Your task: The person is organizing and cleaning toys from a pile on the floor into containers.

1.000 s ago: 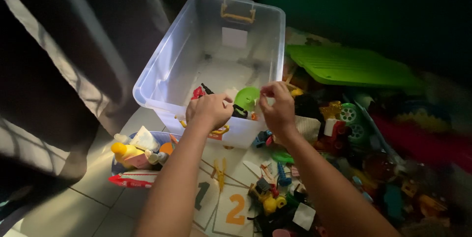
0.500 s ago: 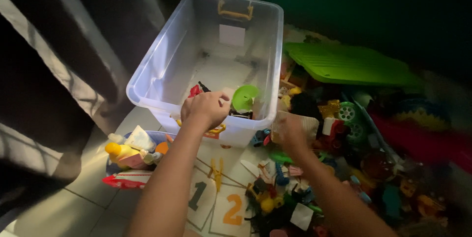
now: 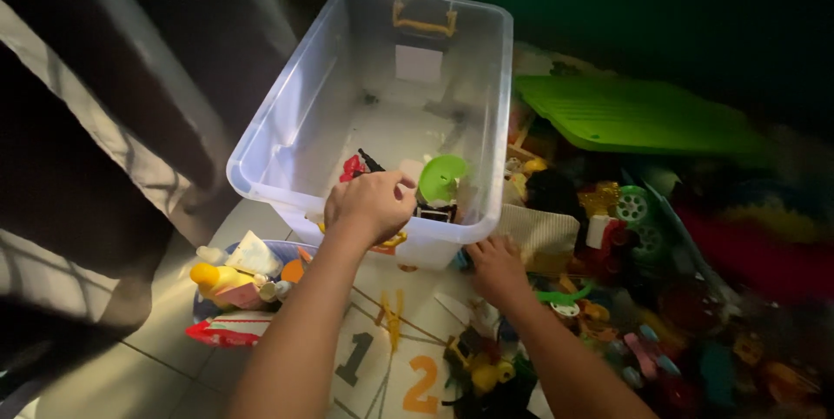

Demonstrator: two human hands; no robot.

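My left hand (image 3: 369, 204) is curled into a fist over the near rim of a clear plastic storage bin (image 3: 261, 178); nothing shows inside the fist. In the bin, just past that hand, lie a green disc (image 3: 441, 176), a red toy (image 3: 351, 167) and a few small dark pieces. My right hand (image 3: 495, 268) is down on the floor by the bin's near right corner, fingers bent into a heap of small toys (image 3: 625, 237). What its fingers touch is hidden.
A green bin lid (image 3: 643, 115) lies at the back right. A blue bowl (image 3: 291, 250) with a yellow bottle (image 3: 217, 280) sits at the near left. A numbered play mat (image 3: 417, 380) lies under my arms, and a dark curtain (image 3: 104, 124) hangs on the left.
My right hand has dropped from the bin's rim down to the toys on the floor. My left hand has stayed at the near rim.
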